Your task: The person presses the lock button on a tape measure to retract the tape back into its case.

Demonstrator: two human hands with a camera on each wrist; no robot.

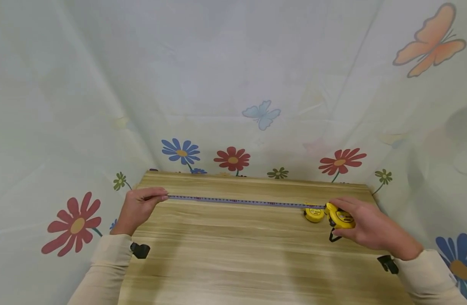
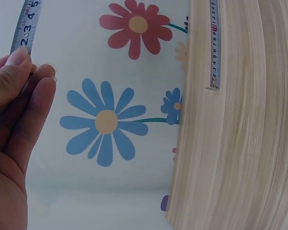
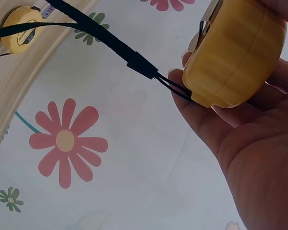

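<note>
In the head view my right hand point(image 1: 371, 224) grips a yellow tape measure point(image 1: 340, 218); a black wrist strap point(image 3: 120, 50) hangs from its case in the right wrist view. My left hand point(image 1: 142, 207) pinches the end of its drawn-out blade point(image 1: 233, 201) between thumb and fingers, near the low numbers. The blade stretches nearly straight across, held above the table. A second yellow tape measure point(image 1: 313, 214) lies on the wooden table point(image 1: 233, 262), just left of the held case. Its blade point(image 2: 214, 52) is also out, lying on the wood with the hook end showing.
A pale cloth backdrop point(image 1: 218, 63) with printed flowers and butterflies rises behind the table and on both sides. The table's back edge point(image 1: 256, 179) runs just beyond the blade. Black mounts point(image 1: 140, 250) sit at both wrists.
</note>
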